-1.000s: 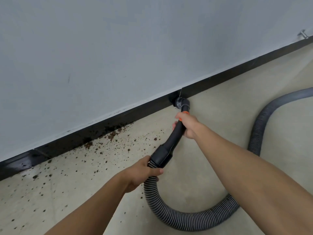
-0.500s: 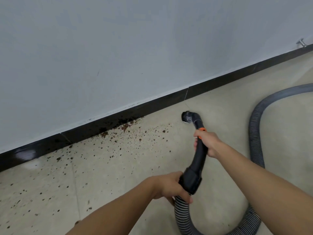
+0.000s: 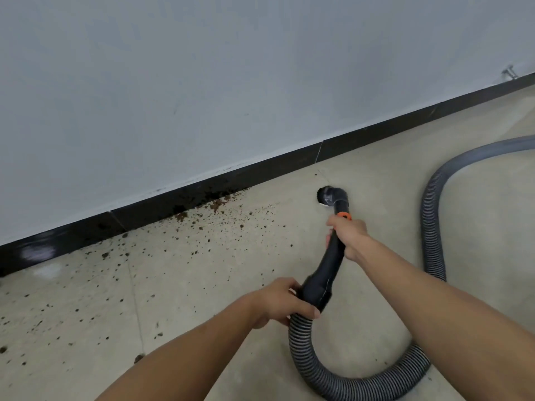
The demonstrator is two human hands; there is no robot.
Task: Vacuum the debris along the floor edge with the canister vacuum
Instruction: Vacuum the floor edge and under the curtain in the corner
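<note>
Black plastic wand [image 3: 328, 264] sits in both your fists: right hand [image 3: 348, 237] wrapped below the orange collar [image 3: 344, 215], left hand [image 3: 282, 303] clenched at the hose [image 3: 431, 227] cuff. Nozzle [image 3: 328, 196] is near the baseboard [image 3: 260, 172]; brown debris [image 3: 214, 205] lies left, unobstructed.

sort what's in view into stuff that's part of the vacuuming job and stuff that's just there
Part of the job:
- brush nozzle
- black wand, gripped by right hand
- ribbed hose, held at the cuff by left hand
- brown debris along the black baseboard

Just there:
- metal door stop low on the wall
</note>
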